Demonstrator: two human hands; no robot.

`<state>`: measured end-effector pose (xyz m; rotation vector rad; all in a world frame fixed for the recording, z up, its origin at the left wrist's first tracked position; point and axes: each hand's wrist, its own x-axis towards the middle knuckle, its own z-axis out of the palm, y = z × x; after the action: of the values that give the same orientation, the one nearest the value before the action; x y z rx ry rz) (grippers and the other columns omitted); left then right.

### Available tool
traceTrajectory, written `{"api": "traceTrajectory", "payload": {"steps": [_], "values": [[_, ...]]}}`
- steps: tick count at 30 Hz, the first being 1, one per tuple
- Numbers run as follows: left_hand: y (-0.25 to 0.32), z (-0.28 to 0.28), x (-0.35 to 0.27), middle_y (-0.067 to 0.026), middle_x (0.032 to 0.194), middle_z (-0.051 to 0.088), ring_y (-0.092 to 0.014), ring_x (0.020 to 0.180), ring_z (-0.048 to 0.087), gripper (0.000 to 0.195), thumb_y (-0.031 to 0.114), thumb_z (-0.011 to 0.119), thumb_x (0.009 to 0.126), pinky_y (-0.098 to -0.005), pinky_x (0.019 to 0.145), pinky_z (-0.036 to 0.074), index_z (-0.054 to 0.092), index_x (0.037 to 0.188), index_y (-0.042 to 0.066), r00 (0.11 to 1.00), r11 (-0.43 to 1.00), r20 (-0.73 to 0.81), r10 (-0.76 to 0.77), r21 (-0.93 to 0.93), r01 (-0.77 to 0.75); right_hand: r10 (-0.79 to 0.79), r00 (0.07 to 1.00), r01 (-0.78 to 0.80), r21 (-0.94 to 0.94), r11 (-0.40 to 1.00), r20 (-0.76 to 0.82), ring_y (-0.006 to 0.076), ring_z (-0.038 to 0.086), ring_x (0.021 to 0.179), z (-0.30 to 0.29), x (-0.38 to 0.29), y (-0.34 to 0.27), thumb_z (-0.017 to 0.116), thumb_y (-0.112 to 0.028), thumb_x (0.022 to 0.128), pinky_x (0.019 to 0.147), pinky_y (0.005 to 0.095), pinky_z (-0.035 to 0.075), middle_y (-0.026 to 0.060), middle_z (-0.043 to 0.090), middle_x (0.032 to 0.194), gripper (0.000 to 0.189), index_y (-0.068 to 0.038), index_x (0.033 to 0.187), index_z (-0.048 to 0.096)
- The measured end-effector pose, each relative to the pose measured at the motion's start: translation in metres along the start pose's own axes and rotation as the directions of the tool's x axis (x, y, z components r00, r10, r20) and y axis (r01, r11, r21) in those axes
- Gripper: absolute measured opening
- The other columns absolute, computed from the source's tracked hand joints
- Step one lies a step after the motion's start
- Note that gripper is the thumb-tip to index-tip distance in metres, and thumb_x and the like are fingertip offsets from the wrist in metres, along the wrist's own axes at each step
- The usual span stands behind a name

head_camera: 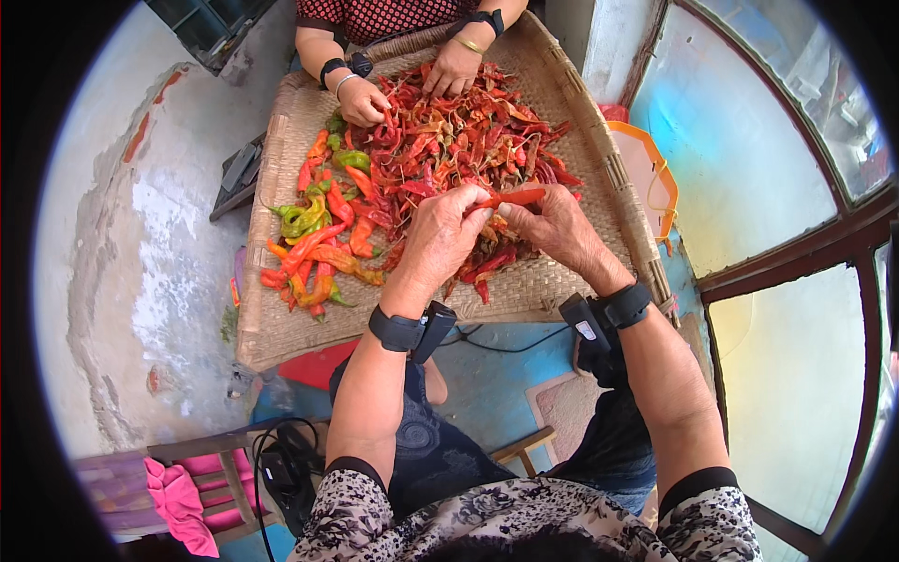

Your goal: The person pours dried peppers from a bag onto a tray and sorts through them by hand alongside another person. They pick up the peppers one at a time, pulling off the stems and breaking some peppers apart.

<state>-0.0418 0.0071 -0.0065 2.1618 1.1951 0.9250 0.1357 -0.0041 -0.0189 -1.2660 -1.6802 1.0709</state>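
Both of my hands hold one red chili pepper (521, 197) above the near right part of a woven tray (263, 319). My left hand (449, 225) pinches its left end between thumb and fingers. My right hand (555, 221) grips it farther right, the thumb on its near side. Beneath them lies a broad heap of dried red chilies (460, 144). Fresher red and orange peppers (309, 260) lie along the tray's left side, with a green pepper (352, 160) and yellow-green ones (303, 218) among them.
Across the tray, another person's hands (362, 102) touch the heap. A glazed frame (765, 281) stands at the right, beside an orange-rimmed container (667, 186). A wooden chair (232, 485) with a pink cloth (179, 502) is at the lower left. A black cable (516, 349) hangs below the tray.
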Motion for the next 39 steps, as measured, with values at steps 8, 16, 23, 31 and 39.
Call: {"api": "traceTrajectory", "payload": {"steps": [8, 16, 23, 31, 39], "values": [[-0.009, 0.002, -0.002, -0.0147, 0.092, 0.062, -0.028, 0.078, 0.062, 0.025, 0.003, 0.060, 0.080, -0.0362, 0.069, 0.050, 0.056, 0.105, 0.003, 0.999, 0.982, 0.037, 0.002, 0.189, -0.009, 0.175, 0.964, -0.039, 0.543, 0.839, -0.200, 0.0056, 0.050, 0.055, -0.029, 0.002, 0.011, 0.059, -0.023, 0.089, 0.048, 0.0211, 0.041, 0.0012, 0.059, 0.068, 0.021, -0.002, 0.088, 0.062], [-0.034, 0.027, -0.002, -0.0145, 0.088, 0.054, -0.031, 0.087, 0.057, 0.013, 0.000, 0.053, 0.077, -0.0401, 0.071, 0.050, 0.056, 0.089, 0.002, 0.995, 0.794, 0.091, 0.051, 0.601, -0.095, 0.365, 0.912, 0.184, 0.982, 0.042, -0.187, 0.0076, 0.050, 0.059, -0.073, 0.002, 0.047, 0.056, -0.027, 0.091, 0.052, 0.0221, 0.041, 0.0006, 0.058, 0.073, 0.021, -0.007, 0.097, 0.057], [-0.034, 0.024, -0.002, -0.0145, 0.084, 0.052, -0.031, 0.077, 0.057, 0.012, 0.003, 0.052, 0.080, -0.0412, 0.065, 0.049, 0.055, 0.092, 0.001, 0.999, 0.831, -0.016, 0.045, 0.556, -0.029, 0.260, 0.954, -0.087, 0.692, 0.717, -0.150, 0.0049, 0.048, 0.056, -0.030, 0.001, 0.006, 0.054, -0.025, 0.092, 0.049, 0.0190, 0.038, -0.0011, 0.056, 0.070, 0.024, -0.004, 0.101, 0.060], [-0.017, -0.004, 0.003, -0.0151, 0.083, 0.061, -0.029, 0.075, 0.061, 0.016, 0.012, 0.057, 0.082, -0.0374, 0.066, 0.048, 0.053, 0.091, -0.001, 0.960, 0.996, -0.277, -0.039, 0.068, 0.060, 0.101, 0.992, -0.067, 0.351, 0.934, -0.078, 0.0031, 0.047, 0.056, -0.002, 0.007, 0.004, 0.060, -0.017, 0.089, 0.048, 0.0186, 0.039, -0.0012, 0.058, 0.073, 0.020, 0.000, 0.100, 0.061], [-0.010, -0.003, -0.007, -0.0141, 0.082, 0.065, -0.018, 0.077, 0.062, 0.027, 0.015, 0.057, 0.082, -0.0325, 0.068, 0.048, 0.057, 0.100, -0.004, 0.991, 0.939, -0.020, -0.130, -0.322, 0.117, 0.056, 0.988, -0.077, 0.149, 0.986, 0.142, 0.0047, 0.048, 0.063, 0.021, 0.002, -0.007, 0.062, -0.017, 0.087, 0.054, 0.0205, 0.040, -0.0024, 0.057, 0.073, 0.018, 0.000, 0.093, 0.059]]}}
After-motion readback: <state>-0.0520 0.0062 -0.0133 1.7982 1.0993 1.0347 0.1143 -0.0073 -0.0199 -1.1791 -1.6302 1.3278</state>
